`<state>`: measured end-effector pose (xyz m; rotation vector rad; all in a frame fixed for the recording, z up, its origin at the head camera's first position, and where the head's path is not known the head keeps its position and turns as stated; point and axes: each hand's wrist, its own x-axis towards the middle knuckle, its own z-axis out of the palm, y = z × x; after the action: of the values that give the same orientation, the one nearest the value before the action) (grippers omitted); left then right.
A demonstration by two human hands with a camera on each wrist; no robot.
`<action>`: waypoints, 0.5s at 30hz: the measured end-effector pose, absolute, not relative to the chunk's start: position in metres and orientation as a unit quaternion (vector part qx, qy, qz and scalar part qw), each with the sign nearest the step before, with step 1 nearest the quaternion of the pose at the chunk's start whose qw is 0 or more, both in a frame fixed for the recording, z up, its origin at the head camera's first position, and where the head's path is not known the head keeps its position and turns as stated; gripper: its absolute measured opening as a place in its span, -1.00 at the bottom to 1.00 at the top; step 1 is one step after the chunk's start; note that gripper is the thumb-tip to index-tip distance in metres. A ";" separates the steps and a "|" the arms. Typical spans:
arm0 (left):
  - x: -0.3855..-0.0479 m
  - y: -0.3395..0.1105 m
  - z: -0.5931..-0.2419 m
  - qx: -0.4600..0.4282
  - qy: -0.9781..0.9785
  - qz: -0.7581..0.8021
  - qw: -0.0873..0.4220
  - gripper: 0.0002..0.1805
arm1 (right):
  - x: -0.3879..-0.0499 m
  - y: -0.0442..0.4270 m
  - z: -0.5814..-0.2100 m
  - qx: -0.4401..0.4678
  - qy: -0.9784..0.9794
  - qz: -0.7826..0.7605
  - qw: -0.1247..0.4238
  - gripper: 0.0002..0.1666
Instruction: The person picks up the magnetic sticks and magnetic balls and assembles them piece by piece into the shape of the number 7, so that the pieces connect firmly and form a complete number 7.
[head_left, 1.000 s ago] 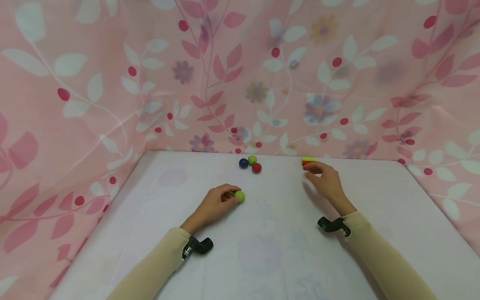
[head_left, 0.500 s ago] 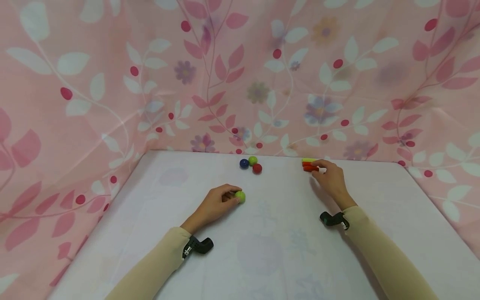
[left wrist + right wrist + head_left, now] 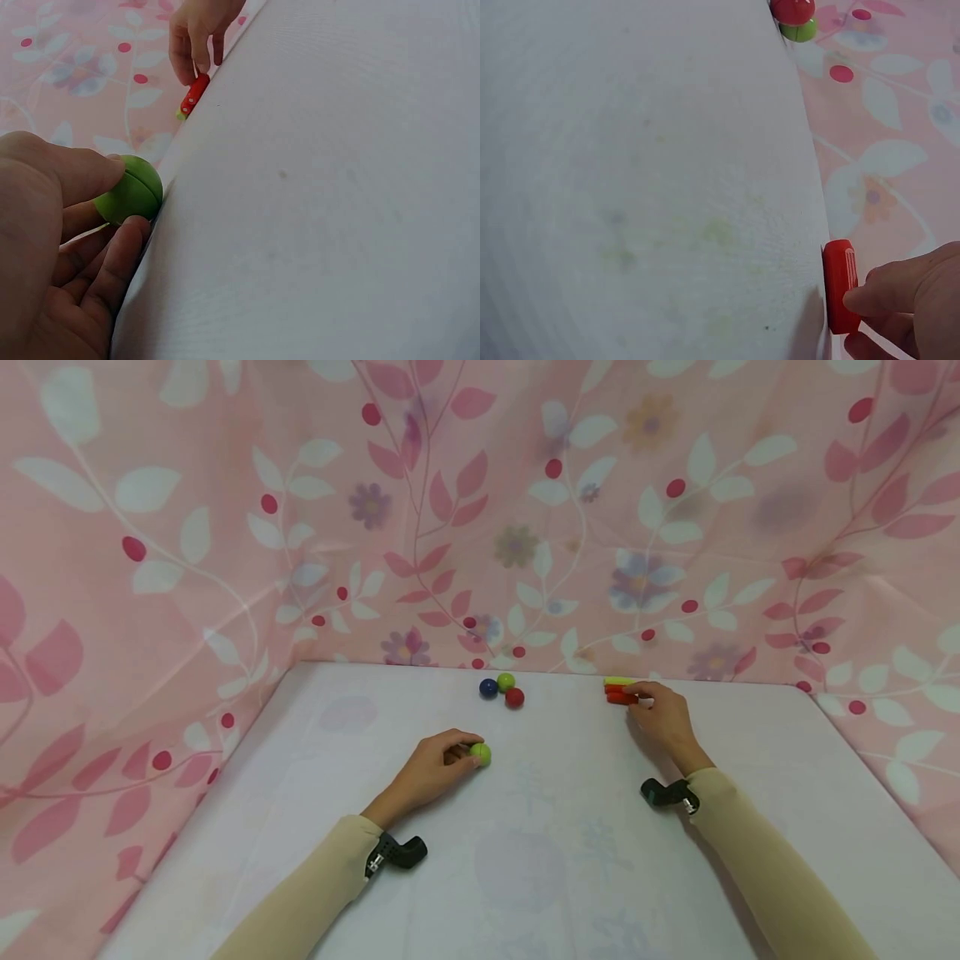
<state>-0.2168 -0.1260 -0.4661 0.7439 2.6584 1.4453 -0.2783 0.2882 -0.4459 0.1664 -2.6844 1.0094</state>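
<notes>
Near the centre of the head view, the left hand (image 3: 427, 768) pinches a smooth green ball with a seam (image 3: 483, 755) between thumb and fingertips, probably because a round thing would roll if left loose. Whether this ball also touches the white cloth-covered table (image 3: 555, 760) cannot be told.

Right of upper centre, the right hand (image 3: 666, 718) has its thumb and fingertips closed on the nearer red cylinder (image 3: 621, 698), at its right end. That grip likely leaves the rest of its length free to sit against the farther red cylinder (image 3: 615, 688) just behind it. A yellow-green cylinder (image 3: 617, 680) lies behind both, all three roughly parallel, a layout that seems meant to keep them side by side.

Left of these, near the table's far edge, a glossy dark blue ball (image 3: 488, 688), a light green ball (image 3: 506, 682) and a glossy red ball (image 3: 514, 697) sit close together, perhaps grouped by shape.
</notes>
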 end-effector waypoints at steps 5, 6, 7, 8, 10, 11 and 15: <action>-0.217 -0.126 -0.466 0.238 0.854 0.461 0.012 -0.64 | -0.280 0.290 -0.450 0.054 -0.927 0.349 0.127 -0.63; -0.218 -0.126 -0.467 0.238 0.855 0.461 0.012 -0.64 | -0.280 0.291 -0.450 0.053 -0.927 0.350 0.123 -0.62; -0.218 -0.126 -0.467 0.238 0.855 0.462 0.012 -0.64 | -0.281 0.291 -0.451 0.051 -0.927 0.352 0.121 -0.62; -0.218 -0.126 -0.467 0.238 0.855 0.461 0.011 -0.64 | -0.281 0.291 -0.451 0.051 -0.927 0.352 0.119 -0.62; -0.218 -0.126 -0.467 0.239 0.854 0.462 0.011 -0.64 | -0.282 0.291 -0.452 0.051 -0.926 0.355 0.118 -0.63; -0.218 -0.126 -0.467 0.239 0.854 0.462 0.010 -0.65 | -0.282 0.292 -0.452 0.051 -0.925 0.358 0.118 -0.63; -0.217 -0.126 -0.468 0.240 0.853 0.464 0.010 -0.65 | -0.282 0.293 -0.455 0.051 -0.922 0.365 0.122 -0.67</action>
<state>-0.2174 -0.1262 -0.4679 0.7496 2.6624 1.4471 -0.2820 0.2930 -0.4548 0.1491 -2.6905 1.0646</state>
